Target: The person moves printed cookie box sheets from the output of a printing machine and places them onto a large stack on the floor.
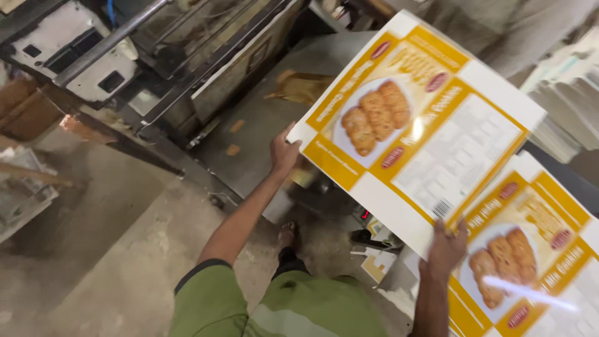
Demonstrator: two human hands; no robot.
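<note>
Printed carton sheet, yellow and white, is held tilted above a second sheet: left hand fingers grip its corner, arm outstretched; right hand fingers pinch its lower edge.

Concrete floor, grey metal platform, stack of printed sheets at right.

Floor: dusty grey concrete, stained, with paper offcuts lying near the person's sandalled foot, which stands on it. Metal platform beside the machine: flat, grey, carrying a crumpled brown paper piece near its far end and two small brown scraps closer in. Stack of sheets at lower right: top one is a yellow-and-white flat carton print with a cookie picture, lying flat and glossy with glare; what supports the stack is hidden. More pale stacked sheets at far right, blurred.
</note>
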